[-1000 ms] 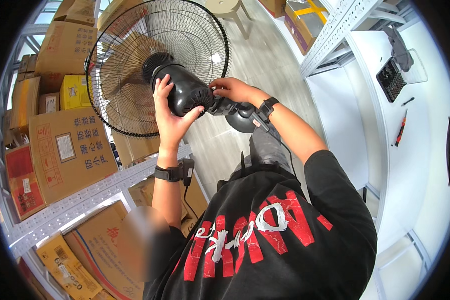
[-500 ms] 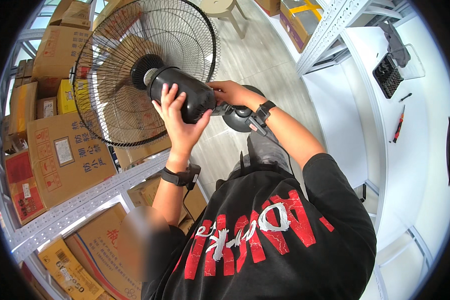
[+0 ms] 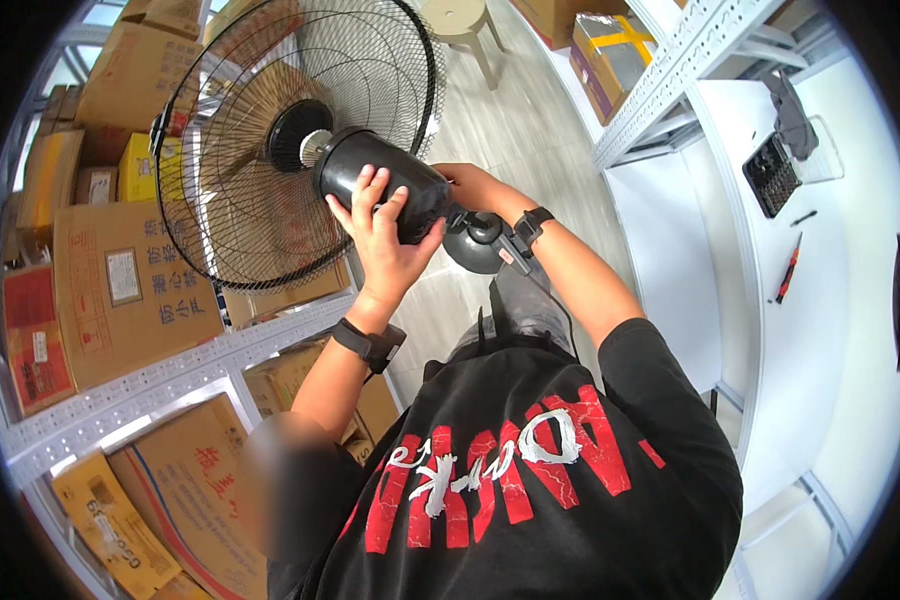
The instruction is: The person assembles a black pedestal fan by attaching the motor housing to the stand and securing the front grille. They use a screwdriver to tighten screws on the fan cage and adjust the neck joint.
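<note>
A black pedestal fan stands before me, its round wire grille [image 3: 205,225] at the left and its dark base [image 3: 472,250] on the floor. Between the grille and my hands is the fan's black motor housing [image 3: 395,180]; a pale metallic part shows between it and the dark hub [image 3: 298,134]. My left hand [image 3: 385,235] grips the housing from the near side, fingers spread over the top and thumb at its rear end. My right hand [image 3: 473,188] is closed on the rear, far side of the housing, its fingertips partly hidden behind it.
Shelves of cardboard boxes [image 3: 135,290] line the left side, close to the grille. A beige stool [image 3: 457,18] stands beyond the fan. On the white table [image 3: 820,330] at right lie a red-and-black screwdriver [image 3: 789,268], a dark bit case [image 3: 772,175] and a grey cloth [image 3: 792,118].
The motor housing has shifted slightly right with both hands on it, and the grille has moved a little the same way. My view has also shifted slightly.
</note>
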Demonstrator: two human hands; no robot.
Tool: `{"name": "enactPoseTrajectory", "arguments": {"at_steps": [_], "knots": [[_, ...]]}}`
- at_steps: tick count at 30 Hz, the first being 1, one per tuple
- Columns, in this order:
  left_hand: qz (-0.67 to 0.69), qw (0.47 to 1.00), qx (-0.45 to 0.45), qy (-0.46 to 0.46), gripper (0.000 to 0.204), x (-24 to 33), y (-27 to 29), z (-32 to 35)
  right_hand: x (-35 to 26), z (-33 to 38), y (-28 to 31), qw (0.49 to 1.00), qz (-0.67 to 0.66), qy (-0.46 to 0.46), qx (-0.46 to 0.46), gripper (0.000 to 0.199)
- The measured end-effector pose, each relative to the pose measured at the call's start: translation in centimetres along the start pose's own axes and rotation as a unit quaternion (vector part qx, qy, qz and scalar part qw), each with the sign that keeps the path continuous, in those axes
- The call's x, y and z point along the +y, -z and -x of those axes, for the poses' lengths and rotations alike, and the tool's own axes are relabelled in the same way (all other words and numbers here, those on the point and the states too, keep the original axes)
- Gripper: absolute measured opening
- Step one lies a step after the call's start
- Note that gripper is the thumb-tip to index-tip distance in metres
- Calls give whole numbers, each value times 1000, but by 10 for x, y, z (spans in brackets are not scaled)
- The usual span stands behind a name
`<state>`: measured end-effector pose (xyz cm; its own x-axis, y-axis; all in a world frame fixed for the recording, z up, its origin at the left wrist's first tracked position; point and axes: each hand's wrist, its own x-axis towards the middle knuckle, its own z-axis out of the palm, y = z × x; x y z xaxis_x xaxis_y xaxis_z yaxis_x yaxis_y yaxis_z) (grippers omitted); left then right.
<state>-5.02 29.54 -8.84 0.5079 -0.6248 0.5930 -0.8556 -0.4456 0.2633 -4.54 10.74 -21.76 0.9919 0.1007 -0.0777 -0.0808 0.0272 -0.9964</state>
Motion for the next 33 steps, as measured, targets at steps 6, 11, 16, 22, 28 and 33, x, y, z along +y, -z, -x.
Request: {"name": "enactPoseTrajectory", "arguments": {"at_steps": [6, 11, 16, 22, 28, 33], "knots": [[-4, 1000, -1, -6, 59, 11, -5, 11, 9, -13, 8, 994, -82, -37, -61, 45], [28, 999, 8, 18, 67, -1, 8, -4, -32, 12, 8, 998, 45, -31, -21, 43], [26, 998, -45, 25, 70, 2, 33, -19, -33, 7, 8, 997, 49, -62, -20, 46], [27, 999, 10, 45, 57, -7, 49, -26, -29, 6, 11, 994, 97, -45, -28, 47], [51, 996, -16, 71, 56, -9, 44, -29, -24, 4, 15, 984, 177, -10, -26, 42], [88, 991, -2, 99, 57, -10, 33, -21, -18, -2, 17, 974, 221, 37, -37, 41]]}}
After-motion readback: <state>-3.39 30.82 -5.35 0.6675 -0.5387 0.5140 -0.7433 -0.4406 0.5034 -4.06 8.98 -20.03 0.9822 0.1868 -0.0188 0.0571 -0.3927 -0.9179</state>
